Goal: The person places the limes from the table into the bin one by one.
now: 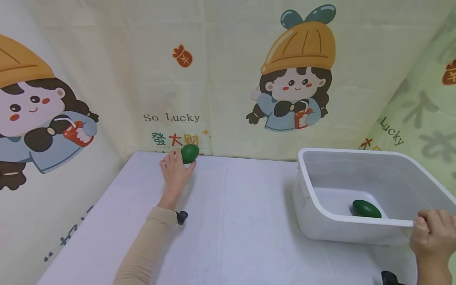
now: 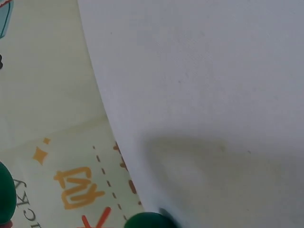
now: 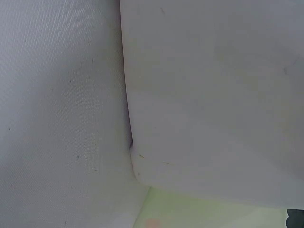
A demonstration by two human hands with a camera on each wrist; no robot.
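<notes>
two green avocados show from the head camera: one avocado at the far edge (image 1: pixel 190 153) of the white worktop (image 1: pixel 235 221), against the cartoon backdrop (image 1: pixel 213 71), and a second avocado (image 1: pixel 366 209) lying on the floor of the white plastic bin (image 1: pixel 356 158) on the right side of the worktop. the left hand (image 1: pixel 175 172) is stretched out to the far edge, its fingers (image 1: pixel 170 161) curled round the near side of the first avocado and grasping it; the fruit looks to be resting at the worktop's back edge, though whether it is lifted cannot be told. the right hand (image 1: pixel 432 234) grips the near rim of the bin at its right corner, fingers folded over the rim. the two hands are well apart. the left wrist view shows the worktop edge, the printed cloth and slivers of green at the bottom (image 2: pixel 147 220). the right wrist view shows only the bin's wall (image 3: pixel 213 95) close up beside the worktop.
</notes>
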